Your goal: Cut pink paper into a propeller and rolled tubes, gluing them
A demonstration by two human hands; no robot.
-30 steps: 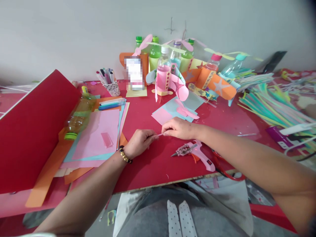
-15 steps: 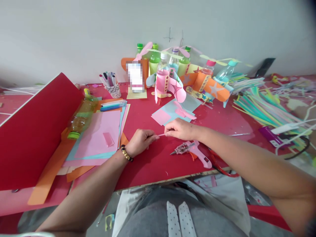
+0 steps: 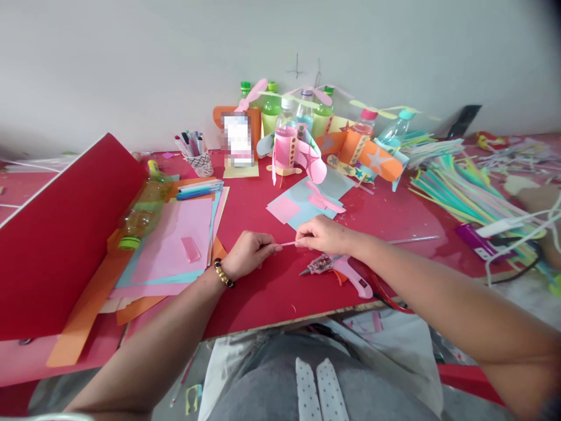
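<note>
Between my two hands runs a thin pink paper strip (image 3: pixel 288 244), held level above the red tabletop. My left hand (image 3: pixel 252 254), with a beaded bracelet at its wrist, pinches the left end. The right end sits in the fingertips of my right hand (image 3: pixel 321 235); the parts inside both pinches are hidden. Just below my right hand lies a pink glue gun (image 3: pixel 339 271), its nozzle pointing left. Behind that hand are blue and pink paper sheets (image 3: pixel 287 210) with a pink paper propeller (image 3: pixel 323 200) on them.
Decorated bottle planes (image 3: pixel 287 140) stand along the wall. Stacked coloured paper (image 3: pixel 169 234), a plastic bottle (image 3: pixel 146 202) and a red board (image 3: pixel 74 234) are at left. A pen cup (image 3: pixel 199 158) stands behind. Coloured strips (image 3: pixel 451 187) and a purple box (image 3: pixel 480 242) lie at right.
My right hand has shifted slightly right, so more of the pink strip shows between my hands. My left hand keeps its pinch. The whole view has moved a little.
</note>
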